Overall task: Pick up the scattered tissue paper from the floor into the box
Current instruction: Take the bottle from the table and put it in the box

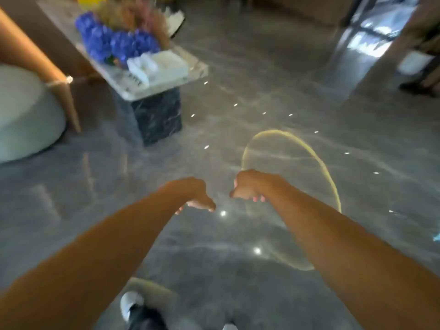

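Both arms stretched over the glossy grey floor (214, 270), left hand (195, 196) at centre, fingers curled downward, empty, right hand (250, 186) just beside it, likewise empty, white box (164, 65) on the table (166, 84), upper left, well apart from both, picture blurred.

A glossy grey marbled floor (238, 67) fills the view, dotted with small light reflections. A pale-topped bench (166, 82) on a dark stone block stands on it at upper left, carrying blue flowers (114, 41) and a white box (164, 65). A pale round seat (23, 110) rests on the floor at left.
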A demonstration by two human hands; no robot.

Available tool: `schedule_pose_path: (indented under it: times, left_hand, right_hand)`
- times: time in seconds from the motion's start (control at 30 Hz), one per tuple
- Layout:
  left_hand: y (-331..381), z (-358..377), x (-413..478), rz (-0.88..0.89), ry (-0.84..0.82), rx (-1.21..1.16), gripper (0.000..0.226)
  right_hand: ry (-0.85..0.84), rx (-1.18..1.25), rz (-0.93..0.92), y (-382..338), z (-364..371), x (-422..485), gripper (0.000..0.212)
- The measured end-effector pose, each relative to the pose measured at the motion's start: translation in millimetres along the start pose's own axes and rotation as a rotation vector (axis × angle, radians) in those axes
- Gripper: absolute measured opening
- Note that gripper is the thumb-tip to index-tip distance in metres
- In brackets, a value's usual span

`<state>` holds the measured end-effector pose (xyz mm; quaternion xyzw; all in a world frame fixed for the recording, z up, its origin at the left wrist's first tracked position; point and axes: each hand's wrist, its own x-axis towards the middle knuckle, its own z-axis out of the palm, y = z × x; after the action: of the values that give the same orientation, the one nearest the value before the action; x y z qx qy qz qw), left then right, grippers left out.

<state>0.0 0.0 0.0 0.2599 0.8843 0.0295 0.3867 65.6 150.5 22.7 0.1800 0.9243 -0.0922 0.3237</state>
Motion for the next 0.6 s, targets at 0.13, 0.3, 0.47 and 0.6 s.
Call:
schedule_pose_path:
  times: [0.13,0.3,0.47,0.6]
  left_hand:
    - [-127.7,22.4,18.6,-0.118,-0.053,0.006,0.062]
    - [-300.9,34.6,25.8,-0.293,-0.077,-0.126,0.055]
    - [-457.9,38.9,-0.1,-0.431,-0.031,-0.209,0.052]
    - [-556.0,32.2,-34.3,-0.562,-0.024,-0.348,0.055]
  right_hand:
    - [-0.119,-0.085,-0.144,-111.6,40.5,77.8,0.019]
    - [-0.256,-0.213,-0.262,-278.6,78.5,160.5,0.033]
    - [-0.290,-0.333,-0.416,-443.2,87.0,194.9,0.040]
    - [-0.288,-0.380,-0.511,-552.7,78.8,204.4,0.039]
